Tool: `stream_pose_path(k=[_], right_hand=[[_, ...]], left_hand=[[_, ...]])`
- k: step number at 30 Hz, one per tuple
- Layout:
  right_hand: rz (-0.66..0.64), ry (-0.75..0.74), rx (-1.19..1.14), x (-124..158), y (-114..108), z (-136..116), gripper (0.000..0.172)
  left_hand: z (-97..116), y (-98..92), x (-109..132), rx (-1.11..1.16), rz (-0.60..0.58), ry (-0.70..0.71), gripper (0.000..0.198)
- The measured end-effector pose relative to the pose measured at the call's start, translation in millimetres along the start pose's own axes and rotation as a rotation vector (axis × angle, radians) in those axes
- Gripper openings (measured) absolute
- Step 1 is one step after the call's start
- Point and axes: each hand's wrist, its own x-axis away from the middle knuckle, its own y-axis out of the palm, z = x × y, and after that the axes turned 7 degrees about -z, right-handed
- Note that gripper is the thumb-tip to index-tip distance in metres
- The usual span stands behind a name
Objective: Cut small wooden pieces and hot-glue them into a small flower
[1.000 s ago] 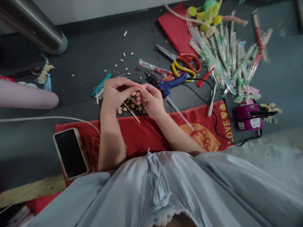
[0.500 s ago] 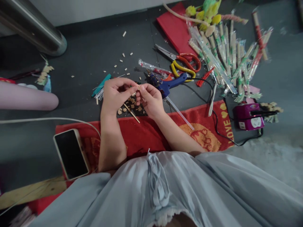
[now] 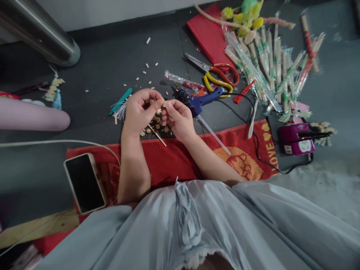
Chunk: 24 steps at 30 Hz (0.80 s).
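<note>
Thumb and forefinger of my left hand (image 3: 142,112) are pinched at a small pale wooden piece (image 3: 165,105). My right hand (image 3: 180,119) pinches that same piece from the other side, its other fingers curled. The fingertips partly cover it, so its exact shape is hard to tell. Under the hands lies a pile of small wooden pieces (image 3: 165,129), with a thin wooden stick (image 3: 157,135) across it. A blue glue gun (image 3: 201,100) rests just right of my right hand, a clear glue stick (image 3: 215,135) projecting from it. Beside my left hand is a teal tassel (image 3: 120,101).
Scissors (image 3: 216,73) with red and yellow handles lie beyond the glue gun. Wrapped sticks (image 3: 270,67) are heaped at the upper right. A purple power socket (image 3: 295,138) stands at right. On the red towel (image 3: 171,161), a phone (image 3: 85,183) lies at left. A metal post (image 3: 53,41) rises upper left.
My left hand has shifted very slightly up and to the right, its fingers turning a little. More of the pale piece shows between the fingertips. My right hand stays nearly still.
</note>
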Motion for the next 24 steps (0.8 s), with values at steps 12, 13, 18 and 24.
stream_pose_path(k=[12,13,18,24], right_hand=[[0.011,-0.011,0.049,-1.6,-4.0,3.2,0.043],[0.014,-0.012,0.054,-1.7,-4.2,3.7,0.043],[0.033,-0.022,0.045,-1.7,-3.3,4.5,0.044],[0.036,-0.024,0.077,-1.5,-2.7,4.4,0.044]], left_hand=[[0.9,-0.8,1.4,-0.124,0.112,0.055,0.004],[0.4,-0.6,1.6,-0.124,0.105,0.051,0.004],[0.5,0.1,2.3,-0.128,0.081,0.046,0.007],[2.7,-0.3,3.4,-0.167,0.071,0.066,0.006]])
